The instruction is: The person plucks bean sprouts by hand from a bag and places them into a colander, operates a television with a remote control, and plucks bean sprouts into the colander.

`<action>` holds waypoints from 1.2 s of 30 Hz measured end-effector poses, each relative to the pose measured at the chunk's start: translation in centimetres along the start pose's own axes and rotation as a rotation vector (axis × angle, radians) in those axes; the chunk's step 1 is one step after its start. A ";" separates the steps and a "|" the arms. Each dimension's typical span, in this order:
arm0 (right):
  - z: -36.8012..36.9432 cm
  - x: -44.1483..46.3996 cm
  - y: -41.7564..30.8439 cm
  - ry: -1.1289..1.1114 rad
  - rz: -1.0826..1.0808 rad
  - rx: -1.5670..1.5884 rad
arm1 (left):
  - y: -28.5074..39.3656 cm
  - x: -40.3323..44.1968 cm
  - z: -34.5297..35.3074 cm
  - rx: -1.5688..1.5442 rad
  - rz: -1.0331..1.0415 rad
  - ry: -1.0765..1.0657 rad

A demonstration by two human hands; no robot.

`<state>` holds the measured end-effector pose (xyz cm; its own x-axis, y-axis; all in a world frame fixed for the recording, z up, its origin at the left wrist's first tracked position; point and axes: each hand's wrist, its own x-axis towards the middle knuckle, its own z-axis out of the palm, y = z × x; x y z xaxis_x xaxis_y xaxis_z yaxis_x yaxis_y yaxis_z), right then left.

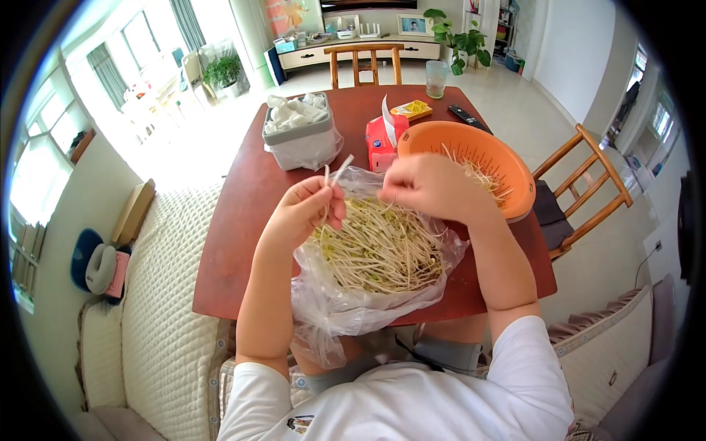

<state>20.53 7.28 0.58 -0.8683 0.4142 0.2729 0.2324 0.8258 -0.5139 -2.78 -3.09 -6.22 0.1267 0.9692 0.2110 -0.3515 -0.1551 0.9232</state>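
One clear bag (320, 294), one orange colander (519, 170), two hands over the red surface (235, 242)! The left hand (303, 209) pinches pale strands (343, 169), hard to count. Bean sprouts (390, 250) lie heaped in the open bag, long, thin, creamy with yellow-green bits. The right hand (435, 185) curls, covering part of the colander; fingertips hidden, so whether it grips anything, I can't tell.

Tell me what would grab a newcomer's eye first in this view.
Most likely the bright orange colander, at the right side of the dark red table, with some sprouts in it. Next comes the big heap of pale bean sprouts in a clear plastic bag at the near edge, with the left hand above it holding a pale strand.
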 end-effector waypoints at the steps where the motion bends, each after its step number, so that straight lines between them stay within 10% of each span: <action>1: 0.6 -0.2 0.0 -0.074 -0.004 -0.128 | -0.1 0.2 -0.4 -0.022 0.029 -0.020; 12: 7.0 1.5 4.1 -0.019 -0.108 -1.009 | -0.4 0.3 0.4 -0.026 -0.042 -0.025; 23: 1.0 0.5 0.2 0.255 -0.270 -0.239 | -0.6 0.6 0.7 -0.037 -0.057 0.092; 36: 2.8 1.2 -0.7 0.409 -0.490 -0.261 | -1.1 0.3 1.0 0.079 -0.142 -0.027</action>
<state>18.07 6.08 -1.01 -0.6770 0.0383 0.7350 -0.0027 0.9985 -0.0545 -1.41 -2.80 -6.88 0.1954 0.9771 0.0842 -0.2546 -0.0324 0.9665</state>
